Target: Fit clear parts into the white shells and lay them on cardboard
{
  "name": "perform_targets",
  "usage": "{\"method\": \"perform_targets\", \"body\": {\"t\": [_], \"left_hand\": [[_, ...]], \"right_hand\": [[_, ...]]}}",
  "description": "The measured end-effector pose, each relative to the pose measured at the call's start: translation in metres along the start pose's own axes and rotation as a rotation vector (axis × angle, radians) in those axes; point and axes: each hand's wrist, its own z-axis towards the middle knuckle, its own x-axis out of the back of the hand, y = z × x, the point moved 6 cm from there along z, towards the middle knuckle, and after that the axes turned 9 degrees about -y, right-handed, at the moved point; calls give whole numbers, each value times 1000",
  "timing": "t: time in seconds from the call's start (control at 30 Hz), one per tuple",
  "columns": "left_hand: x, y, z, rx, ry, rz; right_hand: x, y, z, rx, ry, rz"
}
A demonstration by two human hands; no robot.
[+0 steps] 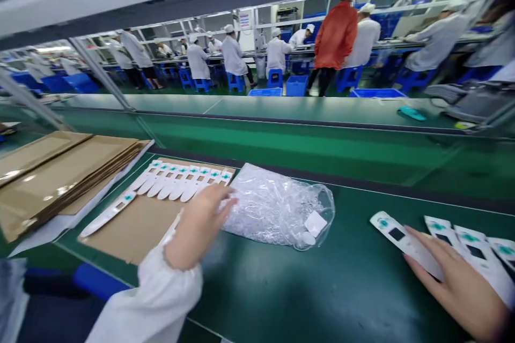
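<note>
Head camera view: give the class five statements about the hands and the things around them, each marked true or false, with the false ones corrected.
1. The right hand holds a white piece. True.
2. The clear plastic bag lies left of the brown cardboard sheet. False: it lies to its right.
3. A row of white pieces lies on the cardboard sheet. True.
4. The left sleeve is red. False: it is white.
5. A person in red stands beyond the bench. True.

The white sleeve (140,313) has a gathered cuff (179,278).
</note>
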Motion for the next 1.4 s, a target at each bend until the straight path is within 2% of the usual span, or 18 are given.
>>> {"method": "perform_targets", "body": {"t": [0.1,0.17,0.23,0.27,0.33,0.43,0.53,0.6,0.7,0.77,0.9,1.0,1.13,1.23,1.4], "left_hand": [[-65,95,31,-352,-282,-1],[-107,130,52,-430,-398,61],[-137,139,73,-407,-439,110],[-146,137,82,-391,-447,119],[-152,128,94,-381,-461,103],[-137,121,102,-401,-459,-11],[-109,133,100,-429,-424,-186],[-89,146,96,-431,-393,-455],[-65,161,87,-422,-369,-989],[-55,168,82,-456,-388,-1172],[-43,168,77,-527,-375,-1236],[-42,163,79,-470,-366,-1324],[-43,158,80,-390,-332,-1369],[-38,156,80,-369,-230,-1290],[-19,160,74,-576,100,-927]], "right_hand": [[9,-16,13,-74,-74,31],[14,-25,15,-128,-127,136],[18,-33,13,-215,-167,318],[20,-37,10,-275,-177,439],[21,-50,5,-376,-192,729],[26,-78,7,-421,-188,1117],[37,-105,23,-377,-212,1305],[46,-121,38,-305,-219,1362],[60,-143,61,-179,-190,1425],[68,-158,73,-92,-143,1472],[77,-184,90,90,-25,1489],[75,-196,96,136,7,1487],[73,-206,94,149,-15,1527],[73,-210,89,151,-54,1529],[67,-213,81,195,-104,1419]]}}
